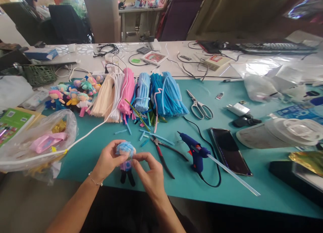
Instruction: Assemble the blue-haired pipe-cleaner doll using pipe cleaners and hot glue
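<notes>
Between my hands, near the table's front edge, is a small pipe-cleaner doll (125,147) with blue hair, a purple-and-blue body and black legs. My left hand (109,160) grips the doll's head from the left, thumb across its face. From the right, my right hand (150,169) pinches at the doll's side with thumb and forefinger; part of the doll is covered by the fingers. Just beyond lie short blue pipe-cleaner pieces (161,138) and red-handled pliers (159,152). Further right, a blue hot glue gun (195,150) rests with a clear glue stick in its back.
Bundles of pipe cleaners (174,95) in several colours stand behind my hands. Finished dolls (73,95) are heaped at the left, above a plastic bag (50,138). Scissors (199,106), a phone (229,152) and a lidded cup (277,133) lie rightward. A white cable (101,123) crosses the left.
</notes>
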### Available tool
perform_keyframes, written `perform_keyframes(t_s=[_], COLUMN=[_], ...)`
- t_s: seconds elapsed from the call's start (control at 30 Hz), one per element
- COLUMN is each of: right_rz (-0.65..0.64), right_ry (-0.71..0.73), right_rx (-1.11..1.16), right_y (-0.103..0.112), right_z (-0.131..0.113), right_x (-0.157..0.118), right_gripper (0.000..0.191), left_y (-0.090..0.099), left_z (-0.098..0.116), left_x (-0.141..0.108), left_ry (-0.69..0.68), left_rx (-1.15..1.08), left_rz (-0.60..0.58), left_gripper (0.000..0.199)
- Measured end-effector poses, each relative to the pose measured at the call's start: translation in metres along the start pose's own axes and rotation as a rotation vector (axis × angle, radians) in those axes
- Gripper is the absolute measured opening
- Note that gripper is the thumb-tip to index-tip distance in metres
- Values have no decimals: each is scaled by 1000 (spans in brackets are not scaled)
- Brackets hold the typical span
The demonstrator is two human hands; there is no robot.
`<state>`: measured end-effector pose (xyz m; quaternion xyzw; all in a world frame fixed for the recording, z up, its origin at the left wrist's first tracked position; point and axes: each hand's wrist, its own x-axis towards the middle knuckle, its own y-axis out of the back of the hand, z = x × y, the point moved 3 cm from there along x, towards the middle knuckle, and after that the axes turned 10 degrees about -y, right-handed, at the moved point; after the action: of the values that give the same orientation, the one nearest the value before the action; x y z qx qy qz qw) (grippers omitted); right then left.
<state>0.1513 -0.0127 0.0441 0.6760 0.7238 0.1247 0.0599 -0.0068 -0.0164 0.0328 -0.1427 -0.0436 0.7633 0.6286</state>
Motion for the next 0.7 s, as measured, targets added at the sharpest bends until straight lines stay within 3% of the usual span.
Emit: perform_keyframes(t_s=[0.13, 0.2, 0.53, 0.7], right_rz=[153, 193, 226, 233], right_ry=[342, 427, 423, 429], right_rx=[-208, -284, -385, -392], right_y=[4, 4, -2, -3], right_z=[-17, -24, -39, -46], right_x=[-1, 0, 1, 0], right_gripper=[7, 8, 8, 4], left_y=[3, 4, 10, 11], left_z=[0, 1, 7, 8], left_x=[-2, -4, -6, -9], left_ry=[10, 4, 57, 18], left_rx=[6, 6, -36, -90], left_rz=[31, 43, -12, -1], left_gripper=[43, 42, 46, 45])
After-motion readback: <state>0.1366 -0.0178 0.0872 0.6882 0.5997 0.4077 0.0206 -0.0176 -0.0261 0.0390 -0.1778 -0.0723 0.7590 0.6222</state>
